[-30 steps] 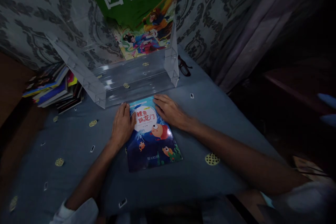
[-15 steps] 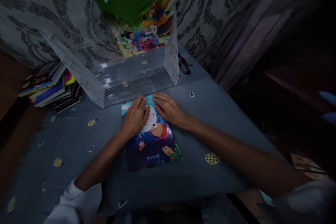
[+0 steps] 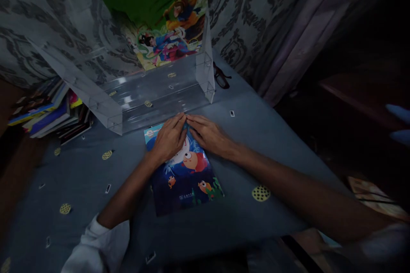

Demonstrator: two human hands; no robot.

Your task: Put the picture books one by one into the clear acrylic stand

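Observation:
A dark blue picture book with orange fish on its cover lies flat on the table. My left hand rests on the upper part of the cover, fingers stretched out flat. Beside it, my right hand lies over the book's upper right edge, also with straight fingers. The fingertips of both hands meet or nearly meet at the top edge, and they hide much of the title. Just beyond the fingertips stands a clear plastic book stand, holding a green book upright with its cover facing me.
A stack of books sits left of the stand. Dark-framed glasses lie to its right. The blue-grey tablecloth has a yellow pineapple pattern. A patterned wall covering hangs behind. Blue finger-like shapes show at the right edge.
My left hand has slid right and slightly up across the cover, so its fingertips are now close to those of my right hand. The view has shifted slightly.

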